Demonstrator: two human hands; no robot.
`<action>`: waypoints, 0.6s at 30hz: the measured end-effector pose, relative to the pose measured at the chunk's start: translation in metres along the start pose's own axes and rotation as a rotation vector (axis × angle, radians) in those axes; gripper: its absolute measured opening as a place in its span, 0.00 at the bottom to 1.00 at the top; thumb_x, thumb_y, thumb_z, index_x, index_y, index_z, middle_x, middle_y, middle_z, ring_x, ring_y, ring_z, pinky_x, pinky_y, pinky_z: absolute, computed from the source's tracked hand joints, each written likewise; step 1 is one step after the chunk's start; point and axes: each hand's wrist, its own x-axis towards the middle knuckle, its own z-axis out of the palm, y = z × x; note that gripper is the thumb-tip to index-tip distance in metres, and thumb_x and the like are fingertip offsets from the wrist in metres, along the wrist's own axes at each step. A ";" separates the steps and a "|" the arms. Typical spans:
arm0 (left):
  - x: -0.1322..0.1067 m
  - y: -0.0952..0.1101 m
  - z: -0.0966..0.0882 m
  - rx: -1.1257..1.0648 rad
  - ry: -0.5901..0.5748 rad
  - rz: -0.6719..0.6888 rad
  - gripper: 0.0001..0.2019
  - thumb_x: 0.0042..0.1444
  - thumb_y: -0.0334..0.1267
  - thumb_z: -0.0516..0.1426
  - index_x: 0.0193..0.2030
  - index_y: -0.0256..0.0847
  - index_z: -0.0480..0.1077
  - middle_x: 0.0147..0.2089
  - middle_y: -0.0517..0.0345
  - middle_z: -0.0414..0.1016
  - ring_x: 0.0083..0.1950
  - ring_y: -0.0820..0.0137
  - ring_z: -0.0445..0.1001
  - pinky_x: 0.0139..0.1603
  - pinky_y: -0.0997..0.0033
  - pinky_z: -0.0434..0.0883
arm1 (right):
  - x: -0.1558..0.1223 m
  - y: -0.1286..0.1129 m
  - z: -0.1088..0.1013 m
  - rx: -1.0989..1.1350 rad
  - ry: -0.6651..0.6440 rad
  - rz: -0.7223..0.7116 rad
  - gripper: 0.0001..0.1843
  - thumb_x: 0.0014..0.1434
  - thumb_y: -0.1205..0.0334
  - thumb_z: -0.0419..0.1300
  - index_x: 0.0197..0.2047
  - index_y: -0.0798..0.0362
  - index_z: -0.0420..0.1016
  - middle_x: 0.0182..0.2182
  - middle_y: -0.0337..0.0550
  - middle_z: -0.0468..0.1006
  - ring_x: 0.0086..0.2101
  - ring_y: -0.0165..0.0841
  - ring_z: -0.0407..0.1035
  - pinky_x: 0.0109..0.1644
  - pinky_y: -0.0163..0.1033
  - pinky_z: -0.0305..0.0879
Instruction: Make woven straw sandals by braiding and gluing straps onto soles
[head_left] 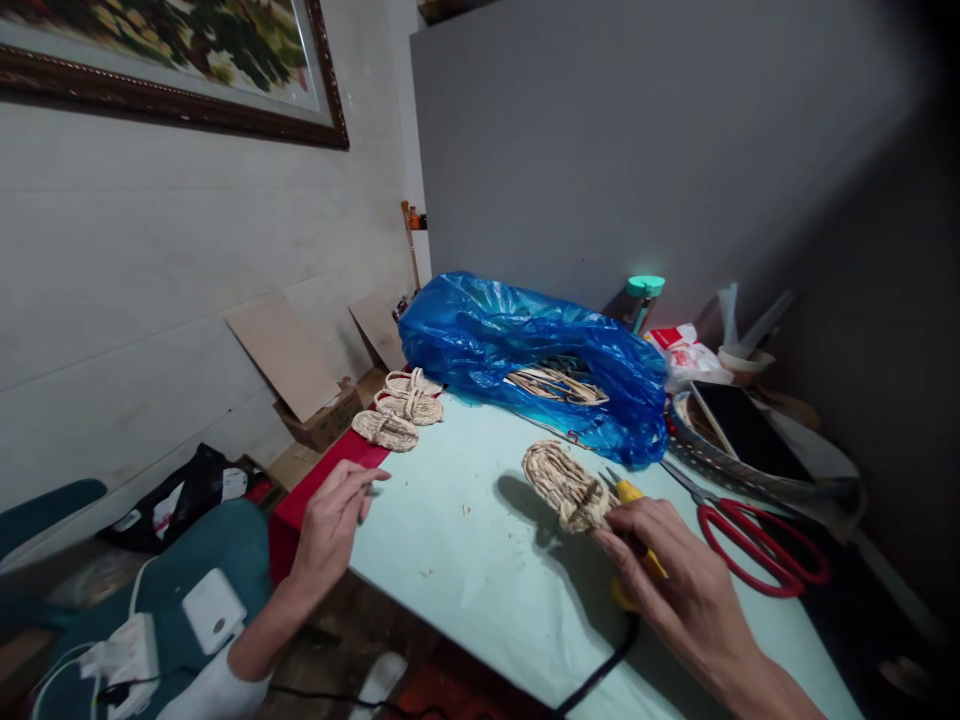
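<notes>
My right hand (pixel 675 570) pinches one end of a small woven straw sandal (pixel 562 485), which is lifted a little over the pale table and throws a shadow on it. Just behind those fingers is a yellow tool with a pointed metal tip (pixel 628 490), partly hidden by the hand; it looks like a glue gun. My left hand (pixel 337 515) hovers by the table's left edge, fingers stretched out and holding nothing. Beyond it, several more straw sandals (pixel 385 430) lie in a group at the far left corner.
A blue plastic bag (pixel 480 330) holding straw strands (pixel 559 385) lies along the back. Red-handled scissors (pixel 757 545) and a round tray with a dark-screened phone (pixel 750 430) are at right. A black cord (pixel 600 672) crosses the front edge. A green chair (pixel 232 540) stands left.
</notes>
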 end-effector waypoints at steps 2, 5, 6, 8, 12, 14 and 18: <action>0.006 -0.013 -0.012 0.117 0.026 -0.002 0.16 0.64 0.39 0.49 0.40 0.39 0.78 0.33 0.55 0.70 0.36 0.64 0.73 0.41 0.62 0.71 | -0.001 0.000 0.000 -0.004 -0.002 0.002 0.02 0.66 0.67 0.57 0.40 0.51 0.69 0.29 0.41 0.74 0.29 0.33 0.68 0.34 0.38 0.67; 0.014 -0.032 -0.023 0.270 0.020 -0.003 0.18 0.64 0.43 0.49 0.46 0.38 0.78 0.42 0.47 0.78 0.50 0.55 0.73 0.56 0.50 0.70 | -0.002 0.001 0.000 0.000 -0.012 0.012 0.02 0.66 0.67 0.57 0.40 0.51 0.70 0.30 0.42 0.74 0.30 0.34 0.69 0.34 0.39 0.67; 0.015 -0.037 -0.025 0.314 0.013 -0.006 0.19 0.64 0.45 0.49 0.50 0.38 0.77 0.48 0.45 0.79 0.55 0.52 0.72 0.61 0.46 0.67 | -0.002 0.001 -0.001 0.001 -0.014 0.017 0.02 0.66 0.66 0.57 0.40 0.51 0.70 0.30 0.42 0.74 0.30 0.34 0.69 0.34 0.39 0.67; 0.014 -0.046 -0.025 0.382 -0.024 -0.013 0.22 0.64 0.47 0.50 0.54 0.38 0.76 0.58 0.43 0.77 0.64 0.51 0.68 0.67 0.42 0.61 | -0.002 0.001 -0.001 0.000 -0.013 0.026 0.02 0.67 0.65 0.57 0.40 0.51 0.71 0.30 0.42 0.74 0.30 0.34 0.69 0.33 0.39 0.66; -0.007 -0.053 -0.022 0.455 -0.147 0.005 0.25 0.65 0.49 0.50 0.61 0.37 0.71 0.68 0.44 0.69 0.71 0.54 0.63 0.72 0.44 0.57 | -0.002 0.001 -0.002 0.007 0.004 0.031 0.02 0.67 0.66 0.57 0.40 0.51 0.70 0.30 0.42 0.75 0.31 0.34 0.69 0.34 0.40 0.65; -0.021 -0.051 -0.024 0.470 -0.188 0.032 0.27 0.65 0.50 0.50 0.64 0.37 0.69 0.69 0.45 0.67 0.72 0.54 0.62 0.72 0.44 0.58 | -0.003 0.001 -0.002 0.017 0.007 0.031 0.02 0.66 0.66 0.58 0.40 0.51 0.70 0.30 0.42 0.75 0.31 0.34 0.69 0.35 0.40 0.65; -0.047 -0.036 -0.044 0.442 -0.255 0.091 0.23 0.64 0.51 0.50 0.57 0.44 0.76 0.64 0.52 0.75 0.65 0.55 0.72 0.67 0.48 0.66 | -0.004 0.003 -0.003 0.040 0.003 0.073 0.02 0.66 0.67 0.58 0.39 0.51 0.70 0.30 0.42 0.75 0.32 0.34 0.69 0.36 0.40 0.64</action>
